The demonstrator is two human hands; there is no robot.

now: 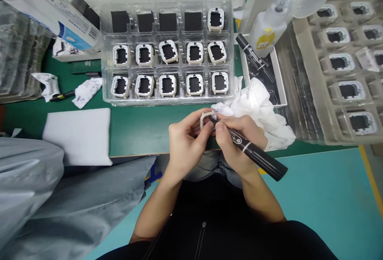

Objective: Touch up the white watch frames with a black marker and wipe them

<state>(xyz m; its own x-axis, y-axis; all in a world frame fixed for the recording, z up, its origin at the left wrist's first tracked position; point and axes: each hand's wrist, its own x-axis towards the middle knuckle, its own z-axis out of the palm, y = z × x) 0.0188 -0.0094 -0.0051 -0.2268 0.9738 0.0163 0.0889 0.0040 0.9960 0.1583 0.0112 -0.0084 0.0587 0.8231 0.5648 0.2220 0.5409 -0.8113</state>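
I keep my left hand [185, 142] pinching the white frame [205, 119] steady while my right hand [236, 140], fingers clamped around the black marker [254, 154], touches its tip lightly to the frame's edge.

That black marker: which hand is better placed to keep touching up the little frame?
Probably the right hand: it already grips the black marker, tip against the small white frame, which the left hand holds.
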